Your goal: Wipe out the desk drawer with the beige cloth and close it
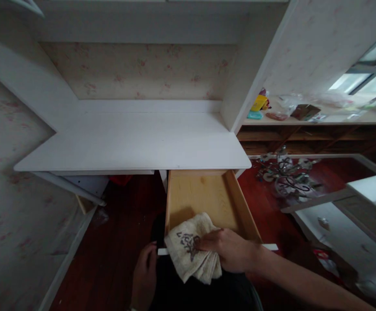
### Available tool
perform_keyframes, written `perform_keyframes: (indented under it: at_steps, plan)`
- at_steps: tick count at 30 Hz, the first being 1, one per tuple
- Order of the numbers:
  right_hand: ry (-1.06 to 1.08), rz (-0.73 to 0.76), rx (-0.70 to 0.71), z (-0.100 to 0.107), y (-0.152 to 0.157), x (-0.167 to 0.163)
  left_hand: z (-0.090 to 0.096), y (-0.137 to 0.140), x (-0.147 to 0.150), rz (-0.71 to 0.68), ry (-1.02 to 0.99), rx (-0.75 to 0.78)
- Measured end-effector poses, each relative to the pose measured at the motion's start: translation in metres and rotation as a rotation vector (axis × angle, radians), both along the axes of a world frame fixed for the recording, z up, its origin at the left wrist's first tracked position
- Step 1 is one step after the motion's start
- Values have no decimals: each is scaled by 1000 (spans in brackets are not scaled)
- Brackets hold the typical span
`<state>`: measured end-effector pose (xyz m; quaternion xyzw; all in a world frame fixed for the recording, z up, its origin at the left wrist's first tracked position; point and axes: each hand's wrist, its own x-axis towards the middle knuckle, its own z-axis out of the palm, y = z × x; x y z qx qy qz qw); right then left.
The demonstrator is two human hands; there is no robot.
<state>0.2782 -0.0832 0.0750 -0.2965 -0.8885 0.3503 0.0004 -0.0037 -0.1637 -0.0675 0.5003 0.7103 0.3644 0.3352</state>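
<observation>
A cream towel (192, 252) with a dark printed pattern is bunched in my right hand (228, 249). That hand presses the towel over the front of a pulled-out wooden drawer (204, 194), and part of the cloth hangs outside it. The drawer's bare bottom shows, and its white front edge (270, 247) sticks out on both sides of the towel and hand. My left hand (144, 274) is low, just left of the drawer's front corner, with loosely bent fingers apart and nothing visible in them.
Above the drawer is a white desk (136, 142) with an upright hutch. Right of it, a chandelier-like metal piece (287, 175) lies on the red floor, and a low wooden shelf (324, 134) carries bags and small items. White furniture (346, 233) stands at the lower right.
</observation>
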Motion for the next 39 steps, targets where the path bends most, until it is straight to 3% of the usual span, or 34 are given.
perform_keyframes:
  at_steps: [4, 8, 11, 14, 18, 21, 30, 34, 39]
  plan:
    - [-153, -176, 47, 8, -20, 61, 18, 19, 7, -130, 170, 175]
    - [-307, -320, 145, 8, -33, 124, 35, 27, 23, -478, 334, 326]
    - [-348, -374, 206, -10, -33, 161, 42, 28, 34, -646, 426, 375]
    - [-316, -378, 230, -39, -24, 183, 44, 28, 38, -662, 481, 401]
    - [-252, -283, 343, -73, 5, 190, 44, 28, 37, -645, 528, 450]
    - [-240, -261, 465, -86, 40, 185, 40, 27, 38, -603, 545, 454]
    - [-336, -338, 551, -81, 154, 156, 38, 26, 43, -542, 547, 406]
    - [-378, -358, 504, -77, 164, 146, 36, 29, 41, -537, 563, 438]
    - [-390, -505, 479, -56, 136, 150, 30, 35, 35, -608, 623, 480]
